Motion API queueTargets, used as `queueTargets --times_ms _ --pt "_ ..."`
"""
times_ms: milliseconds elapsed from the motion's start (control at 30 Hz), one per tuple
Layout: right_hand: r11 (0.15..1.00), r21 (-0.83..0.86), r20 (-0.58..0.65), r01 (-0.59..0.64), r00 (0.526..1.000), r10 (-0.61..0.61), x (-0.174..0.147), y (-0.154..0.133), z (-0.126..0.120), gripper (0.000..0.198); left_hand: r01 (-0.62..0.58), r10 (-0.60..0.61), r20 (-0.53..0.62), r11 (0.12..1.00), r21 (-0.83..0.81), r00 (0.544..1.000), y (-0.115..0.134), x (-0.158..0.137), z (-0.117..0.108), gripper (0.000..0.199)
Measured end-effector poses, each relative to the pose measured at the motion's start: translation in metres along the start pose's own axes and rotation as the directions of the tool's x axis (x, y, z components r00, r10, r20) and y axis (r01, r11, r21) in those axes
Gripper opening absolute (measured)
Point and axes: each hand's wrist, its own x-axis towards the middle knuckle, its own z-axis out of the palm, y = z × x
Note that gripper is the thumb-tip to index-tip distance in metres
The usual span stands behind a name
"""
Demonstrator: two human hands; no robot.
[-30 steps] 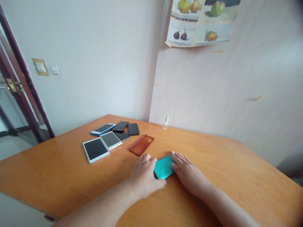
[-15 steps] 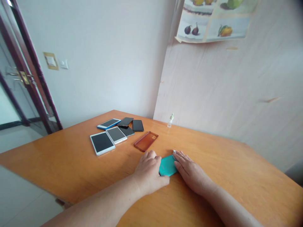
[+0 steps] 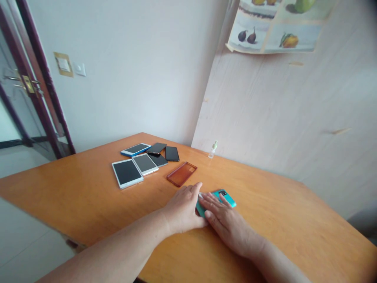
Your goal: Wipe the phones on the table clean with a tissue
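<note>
Turquoise smartphone (image 3: 231, 199), camera side up, lay toward the near side of the wooden table (image 3: 294, 220), partly hidden by two hands. From where I stood, room was tightest on the left. A white tablet (image 3: 127, 173) lay there with a smaller white tablet (image 3: 145, 164) against its right side, and behind them a blue-edged tablet (image 3: 136, 149) and three dark phones (image 3: 172, 153) crowded the far corner, some seeming to overlap. A wide swing of the left forearm might, I judged, have shoved the nearest tablet toward the table's left edge. A translucent brown phone case (image 3: 182, 174) sat just beyond the left knuckles, where a careless lift could have knocked it. The left hand (image 3: 185, 206) held the smartphone's left end between thumb and fingers; had that hold slackened, a push would probably have swivelled the smartphone on the smooth wood. Something white (image 3: 200, 194), perhaps a wipe, poked out at the right fingertips; bunching there could have made them slip into the left thumb. A small pump bottle (image 3: 213, 150) stood upright near the back edge, narrow enough to topple if struck. The right hand (image 3: 222, 216) lay flattened across the smartphone's back, fingers extended, gripping nothing around. Beyond it the widest room stretched to the table's right edge.
</note>
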Motion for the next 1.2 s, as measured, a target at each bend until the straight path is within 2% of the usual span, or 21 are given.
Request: queueTargets --times_ms 67,100,167,233,300,367,467,533,567,633,700,767,833,933,1000,1067,1133,1200 --pt "0.998 0.024 0.049 0.063 0.997 -0.064 0.001 -0.007 -0.001 0.050 -0.008 0.008 -0.007 1.000 -0.010 1.000 0.000 0.000 0.000 0.095" --pt "0.999 0.013 0.046 0.049 0.998 -0.050 0.002 -0.003 -0.001 0.050 -0.004 0.004 -0.010 1.000 -0.013 1.000 0.000 0.000 0.000 0.096" --pt "0.997 -0.041 -0.010 -0.062 0.998 0.062 0.002 0.014 0.001 0.051 0.021 -0.021 -0.010 1.000 -0.019 1.000 0.002 -0.001 -0.001 0.099" --pt "0.973 -0.093 -0.088 -0.210 0.975 0.202 0.001 0.032 0.003 0.053 0.039 -0.039 0.001 0.999 -0.016 0.999 0.003 -0.001 -0.002 0.103" --pt "0.957 -0.111 -0.118 -0.269 0.959 0.256 -0.002 0.036 0.003 0.055 0.034 -0.034 0.010 0.999 -0.003 0.999 0.004 -0.001 -0.002 0.103" --pt "0.978 -0.085 -0.069 -0.191 0.980 0.185 -0.005 0.021 0.001 0.056 0.018 -0.018 0.005 1.000 0.004 1.000 0.004 -0.001 -0.002 0.099" --pt "1.000 0.022 0.058 0.009 0.998 -0.010 -0.008 -0.011 -0.004 0.054 -0.008 0.008 -0.004 1.000 0.000 1.000 0.002 0.000 -0.002 0.091" --pt "0.998 0.050 0.078 0.038 0.996 -0.041 -0.009 -0.014 -0.005 0.052 -0.023 0.023 -0.007 1.000 0.004 1.000 0.002 0.000 -0.002 0.084" --pt "0.999 0.032 0.060 0.002 0.998 -0.004 -0.009 -0.008 -0.005 0.052 -0.028 0.029 -0.009 1.000 0.012 1.000 0.002 0.000 -0.002 0.079" --pt "0.988 -0.050 -0.014 -0.147 0.989 0.147 -0.009 0.015 -0.003 0.054 -0.039 0.040 -0.009 0.999 0.035 0.999 0.003 0.000 -0.004 0.068" --pt "0.942 -0.135 -0.081 -0.306 0.951 0.298 -0.013 0.036 -0.001 0.056 -0.050 0.050 0.003 0.997 0.065 0.999 0.004 0.001 -0.006 0.056" --pt "0.918 -0.163 -0.090 -0.362 0.932 0.351 -0.019 0.040 0.000 0.059 -0.057 0.056 0.020 0.993 0.098 0.998 0.005 0.001 -0.007 0.044" --pt "0.947 -0.113 -0.032 -0.300 0.954 0.298 -0.026 0.024 -0.002 0.063 -0.063 0.060 0.029 0.990 0.125 0.998 0.005 0.001 -0.009 0.034" --pt "0.992 0.030 0.082 -0.126 0.989 0.123 -0.033 -0.006 -0.008 0.062 -0.067 0.065 0.020 0.988 0.141 0.998 0.006 0.001 -0.010 0.028" --pt "0.992 0.063 0.097 -0.108 0.990 0.102 -0.034 -0.009 -0.012 0.061 -0.070 0.067 0.020 0.987 0.142 0.998 0.005 0.001 -0.010 0.029" --pt "0.978 0.010 0.052 -0.210 0.977 0.209 -0.031 0.004 -0.014 0.062 -0.070 0.066 0.030 0.987 0.143 0.997 0.005 0.001 -0.010 0.031" --pt "0.937 -0.062 -0.010 -0.343 0.939 0.343 -0.029 0.018 -0.015 0.063 -0.069 0.064 0.039 0.988 0.141 0.997 0.005 0.001 -0.010 0.032" --pt "0.911 -0.090 -0.038 -0.402 0.916 0.400 -0.028 0.019 -0.015 0.063 -0.072 0.067 0.041 0.988 0.134 0.997 0.004 0.002 -0.009 0.033"
